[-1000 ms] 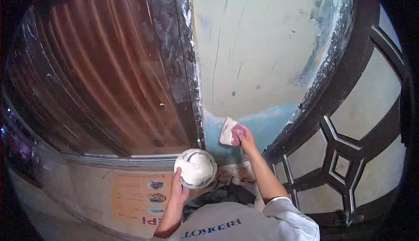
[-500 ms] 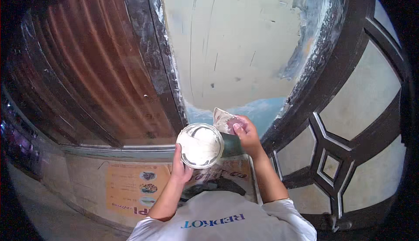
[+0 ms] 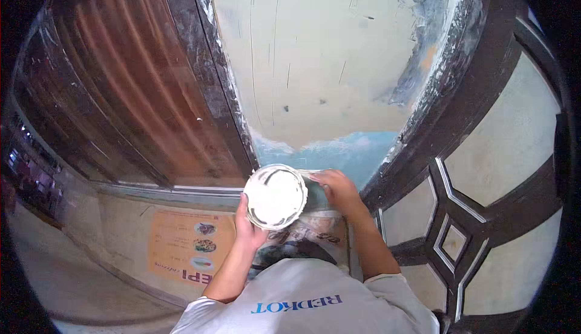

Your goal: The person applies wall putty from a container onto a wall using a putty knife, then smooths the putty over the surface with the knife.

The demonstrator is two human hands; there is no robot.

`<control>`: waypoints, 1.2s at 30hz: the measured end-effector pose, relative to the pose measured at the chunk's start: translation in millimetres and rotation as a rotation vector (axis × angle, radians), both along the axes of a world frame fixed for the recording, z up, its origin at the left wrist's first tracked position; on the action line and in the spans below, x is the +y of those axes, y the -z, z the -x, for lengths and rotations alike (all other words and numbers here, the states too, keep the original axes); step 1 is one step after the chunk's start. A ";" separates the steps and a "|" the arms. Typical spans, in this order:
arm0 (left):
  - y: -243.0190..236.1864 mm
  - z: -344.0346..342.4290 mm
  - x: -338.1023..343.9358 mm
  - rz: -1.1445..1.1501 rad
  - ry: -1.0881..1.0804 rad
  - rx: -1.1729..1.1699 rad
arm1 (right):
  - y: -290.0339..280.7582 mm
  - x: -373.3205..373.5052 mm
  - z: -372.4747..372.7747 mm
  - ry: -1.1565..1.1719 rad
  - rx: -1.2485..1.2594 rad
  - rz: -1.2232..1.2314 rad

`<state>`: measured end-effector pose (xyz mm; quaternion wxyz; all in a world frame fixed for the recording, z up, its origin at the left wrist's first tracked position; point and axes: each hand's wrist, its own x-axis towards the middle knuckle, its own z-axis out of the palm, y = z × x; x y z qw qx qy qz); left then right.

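My left hand (image 3: 249, 225) grips from below a round white tub (image 3: 275, 196) smeared with pale putty, its open top facing me. My right hand (image 3: 339, 190) is closed on a flat scraper blade (image 3: 313, 174) that lies against the tub's right rim, mostly hidden behind it. Both hands are low in front of a wall (image 3: 315, 62) covered in cream putty, with a bare blue strip (image 3: 345, 152) at its foot.
A brown ribbed shutter (image 3: 127, 92) stands at the left, edged by a dark paint-flecked post (image 3: 212, 74). A dark-framed door with pale geometric panels (image 3: 484, 170) is at the right. Printed newspaper (image 3: 315, 234) and an orange poster (image 3: 190, 252) lie below.
My right hand came down from the blue strip of wall and brought the scraper to the tub's rim. My left hand raised the tub, and the view shifted lower.
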<state>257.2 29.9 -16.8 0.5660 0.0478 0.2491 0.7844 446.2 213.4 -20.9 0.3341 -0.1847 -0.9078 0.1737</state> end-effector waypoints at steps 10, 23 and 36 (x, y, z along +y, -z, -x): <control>-1.1 -17.5 3.7 -0.355 0.075 -0.268 | -0.5 14.5 -51.0 0.078 0.208 0.554; -17.3 -89.1 6.8 -0.477 0.116 -0.500 | 33.3 43.0 -117.0 0.159 0.312 0.761; -8.3 -87.9 15.8 -0.379 0.088 -0.453 | 31.2 39.6 -117.3 0.164 0.367 0.908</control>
